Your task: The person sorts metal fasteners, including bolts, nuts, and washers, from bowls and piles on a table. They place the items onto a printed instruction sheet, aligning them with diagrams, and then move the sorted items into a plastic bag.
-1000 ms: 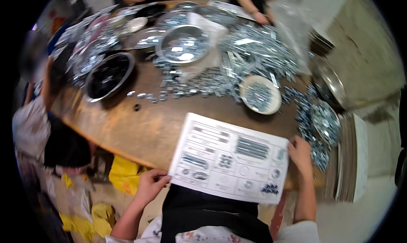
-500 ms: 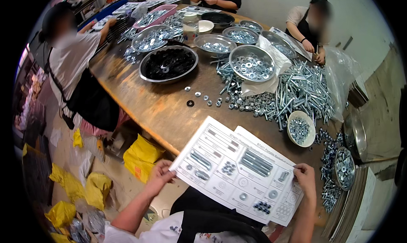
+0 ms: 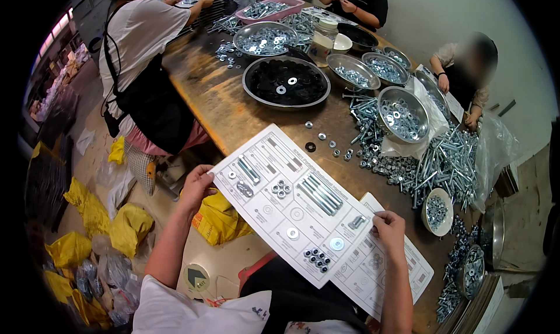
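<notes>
A flat white sheet [image 3: 279, 212] is pinched by the left hand [image 3: 198, 188] at one corner and by the right hand [image 3: 389, 228] at another, near the worn wooden tabletop [image 3: 213, 103]. Long, shiny bolts [image 3: 319, 194] are seen on it, perhaps under clear plastic.

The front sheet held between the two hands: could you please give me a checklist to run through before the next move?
Left hand gripping the front sheet: ok, at its left corner.
Right hand at its right corner: ok.
Rear sheet aligned behind it: not ok, it juts out to the right.
White bowl clear of both sheets: ok.
Parts on the front sheet fastened: cannot tell.
</notes>
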Demonstrator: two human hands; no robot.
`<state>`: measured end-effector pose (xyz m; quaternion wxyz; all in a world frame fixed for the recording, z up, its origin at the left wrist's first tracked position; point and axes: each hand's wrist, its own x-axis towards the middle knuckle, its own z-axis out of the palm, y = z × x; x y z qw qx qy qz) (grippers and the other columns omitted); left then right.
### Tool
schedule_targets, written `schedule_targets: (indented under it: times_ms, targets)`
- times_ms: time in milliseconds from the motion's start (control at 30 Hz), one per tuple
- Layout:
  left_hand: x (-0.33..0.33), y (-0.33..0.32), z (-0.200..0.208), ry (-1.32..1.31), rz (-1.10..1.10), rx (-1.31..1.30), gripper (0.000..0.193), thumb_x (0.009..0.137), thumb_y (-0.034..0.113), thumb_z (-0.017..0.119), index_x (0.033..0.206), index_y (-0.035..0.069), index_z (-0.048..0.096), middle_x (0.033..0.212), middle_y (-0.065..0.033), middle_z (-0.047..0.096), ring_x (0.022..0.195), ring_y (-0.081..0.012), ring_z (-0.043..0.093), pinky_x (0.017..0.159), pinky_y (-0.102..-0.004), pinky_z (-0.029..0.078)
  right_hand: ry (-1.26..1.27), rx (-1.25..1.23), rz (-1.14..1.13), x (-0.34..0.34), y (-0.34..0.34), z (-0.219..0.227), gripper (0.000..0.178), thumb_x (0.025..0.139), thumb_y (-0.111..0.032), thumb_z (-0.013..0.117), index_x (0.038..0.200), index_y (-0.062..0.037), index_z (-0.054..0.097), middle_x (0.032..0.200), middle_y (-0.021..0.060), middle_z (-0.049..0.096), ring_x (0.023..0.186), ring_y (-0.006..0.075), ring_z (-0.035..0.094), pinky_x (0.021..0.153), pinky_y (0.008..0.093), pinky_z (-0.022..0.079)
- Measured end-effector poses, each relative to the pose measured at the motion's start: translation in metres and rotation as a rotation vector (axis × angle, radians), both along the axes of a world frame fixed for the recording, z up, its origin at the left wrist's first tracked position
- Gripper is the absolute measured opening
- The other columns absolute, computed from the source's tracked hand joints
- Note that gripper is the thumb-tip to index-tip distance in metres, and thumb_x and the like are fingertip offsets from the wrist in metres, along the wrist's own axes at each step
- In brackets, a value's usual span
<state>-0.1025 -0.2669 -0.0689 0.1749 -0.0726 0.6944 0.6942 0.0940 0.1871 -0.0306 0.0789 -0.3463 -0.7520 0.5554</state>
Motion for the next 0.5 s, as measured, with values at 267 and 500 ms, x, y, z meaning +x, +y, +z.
schedule_targets:
  times_ms: [267, 500]
  targets:
    - [-0.078, -0.028, -0.014, 0.076, 0.192, 0.294, 0.039, 0.098, 0.017, 0.058, 0.134, 0.006, 0.052, 0.117, -0.0031, 0.066, 0.096, -0.0149, 0.066, 0.080, -0.0281, 0.051, -0.005, -0.180, 0.151, -0.072, -0.050, 0.013, 0.019, 0.087, -0.004, 0.062, 0.100, 0.0067, 0.071, 0.074, 0.0070, 0.069, 0.060, 0.0097, 0.063, 0.050, 0.0217, 0.048]
    - [-0.172, -0.175, -0.086, 0.269, 0.061, 0.582, 0.052, 0.101, 0.029, 0.055, 0.149, 0.012, 0.042, 0.135, -0.0065, 0.058, 0.122, -0.0192, 0.056, 0.101, -0.0336, 0.045, 0.134, -0.189, 0.301, -0.148, -0.098, -0.013, 0.025, 0.086, -0.011, 0.061, 0.106, 0.0003, 0.070, 0.079, 0.0098, 0.071, 0.063, 0.0155, 0.066, 0.055, 0.0307, 0.051]
